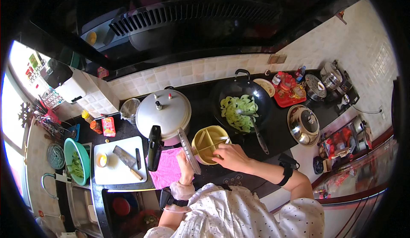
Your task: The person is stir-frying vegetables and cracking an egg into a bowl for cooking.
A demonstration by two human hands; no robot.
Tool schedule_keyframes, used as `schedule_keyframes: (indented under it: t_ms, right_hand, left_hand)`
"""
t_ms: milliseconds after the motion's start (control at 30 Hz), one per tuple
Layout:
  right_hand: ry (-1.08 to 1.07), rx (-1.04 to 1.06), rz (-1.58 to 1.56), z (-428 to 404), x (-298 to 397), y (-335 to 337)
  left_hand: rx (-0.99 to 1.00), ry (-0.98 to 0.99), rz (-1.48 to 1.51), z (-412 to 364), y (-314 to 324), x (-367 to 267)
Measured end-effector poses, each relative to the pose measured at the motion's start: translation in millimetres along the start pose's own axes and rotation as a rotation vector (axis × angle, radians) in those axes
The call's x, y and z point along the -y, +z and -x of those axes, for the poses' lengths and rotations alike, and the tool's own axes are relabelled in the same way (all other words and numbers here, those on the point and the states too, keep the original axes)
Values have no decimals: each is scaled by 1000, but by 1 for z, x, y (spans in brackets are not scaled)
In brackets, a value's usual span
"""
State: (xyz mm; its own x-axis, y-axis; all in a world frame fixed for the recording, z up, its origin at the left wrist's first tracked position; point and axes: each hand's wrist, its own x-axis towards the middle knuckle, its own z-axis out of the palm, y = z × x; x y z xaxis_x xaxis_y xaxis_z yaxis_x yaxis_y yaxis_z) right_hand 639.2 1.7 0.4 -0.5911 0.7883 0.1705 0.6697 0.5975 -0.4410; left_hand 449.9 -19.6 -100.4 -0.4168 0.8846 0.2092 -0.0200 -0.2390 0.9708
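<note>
My left hand (184, 167) grips the rim of a clear round lid (189, 151), tilted on edge beside a yellow divided seasoning box (209, 132). Over the box's near right part is my right hand (231, 157), its fingertips inside a compartment; whether they pinch a spoon there I cannot tell. Light-coloured spoon handles stand in other compartments. Behind and to the right, a black wok (264, 110) holds sliced pale green vegetable (237, 110), with a metal spatula (258, 135) leaning in it. A large pressure cooker (163, 113) stands left of the box, its black handle pointing towards me.
Left of the pink cloth (165, 170), a white cutting board (120, 175) bears a cleaver (125, 157) and a small bowl (102, 160). A green basin (86, 161) of leafy greens is by the sink (80, 206). At right are a steel wok lid (303, 125) and a red tray (285, 102).
</note>
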Motion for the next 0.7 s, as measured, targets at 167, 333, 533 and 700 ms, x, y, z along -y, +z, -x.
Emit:
schedule_keyframes:
  t_ms: [167, 333, 533, 700]
  right_hand:
    - [26, 6, -113, -3, 7, 0]
    - [-10, -63, -34, -2, 7, 7]
    - [76, 82, -379, -8, 15, 11]
    - [253, 75, -652, -10, -15, 21]
  left_hand:
    - [6, 24, -161, -2, -8, 3]
    - [-40, 72, -138, -5, -12, 5]
    - [-1, 169, -321, -10, -17, 4]
    - [1, 142, -259, -11, -14, 7]
